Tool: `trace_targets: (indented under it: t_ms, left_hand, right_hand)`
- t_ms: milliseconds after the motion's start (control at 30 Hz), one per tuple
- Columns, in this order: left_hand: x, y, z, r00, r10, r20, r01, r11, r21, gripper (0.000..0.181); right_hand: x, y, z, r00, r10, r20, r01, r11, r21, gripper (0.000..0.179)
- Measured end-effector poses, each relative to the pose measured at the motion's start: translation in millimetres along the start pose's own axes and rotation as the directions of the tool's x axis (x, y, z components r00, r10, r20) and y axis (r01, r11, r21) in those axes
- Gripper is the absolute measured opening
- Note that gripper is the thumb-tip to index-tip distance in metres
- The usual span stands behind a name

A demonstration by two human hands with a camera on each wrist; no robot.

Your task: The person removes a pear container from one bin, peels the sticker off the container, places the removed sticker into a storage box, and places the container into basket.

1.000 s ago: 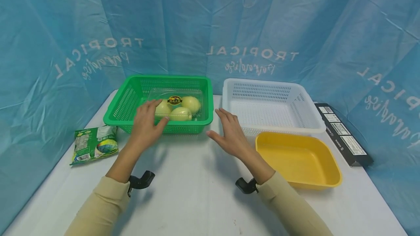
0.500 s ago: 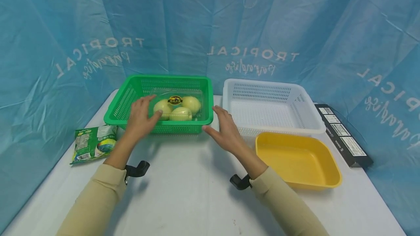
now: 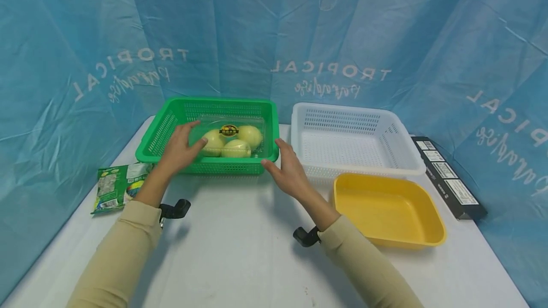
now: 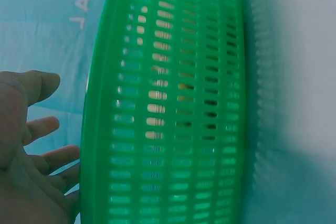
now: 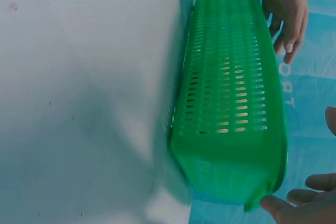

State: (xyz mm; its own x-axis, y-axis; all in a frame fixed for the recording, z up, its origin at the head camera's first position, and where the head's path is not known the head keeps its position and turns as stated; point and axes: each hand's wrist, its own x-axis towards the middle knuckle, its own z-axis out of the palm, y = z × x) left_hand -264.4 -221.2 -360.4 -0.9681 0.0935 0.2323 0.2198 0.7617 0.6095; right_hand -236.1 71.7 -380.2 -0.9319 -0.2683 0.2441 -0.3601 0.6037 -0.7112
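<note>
Inside the green basket at the back left lies a clear plastic box of pale yellow-green fruits with a black and gold label. My left hand is over the basket's front rim, left of the box, its fingers spread and holding nothing. The left wrist view has this hand beside the rim. At the basket's front right corner is my right hand, thumb and fingers apart. A fingertip of it meets or nearly meets the corner rim in the right wrist view.
A white basket stands to the right, with a yellow tray in front of it. Beyond them lies a long black box. A green packet rests left of the green basket. A blue curtain hangs behind.
Both hands have shifted left. My left hand has drawn away from the plastic box toward the basket's left part, and my right hand has come up to the basket's right corner.
</note>
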Motion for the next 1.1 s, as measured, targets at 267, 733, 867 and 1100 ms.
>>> trace_targets:
  t_ms: [267,733,867,1100]
  left_hand:
    - [8.2,-4.2,-6.6,0.996,-0.051,0.074,0.053,0.998,-0.025,0.063]
    - [22.7,-8.8,-12.3,0.981,-0.074,0.181,0.082,0.996,-0.037,0.068]
    - [27.0,-10.1,-13.7,0.971,-0.095,0.219,0.105,0.994,-0.034,0.07]
    - [32.7,-13.3,-13.5,0.957,-0.135,0.257,0.146,0.989,-0.025,0.072]
  right_hand:
    - [3.6,3,8,1.0,0.011,-0.01,-0.01,0.999,0.041,0.071]
    - [11.0,7,18,0.998,0.05,-0.03,-0.048,0.996,0.072,0.075]
    - [12.3,9,20,0.997,0.073,-0.024,-0.071,0.994,0.08,0.076]
    - [14.9,14,22,0.995,0.096,-0.021,-0.094,0.991,0.094,0.078]
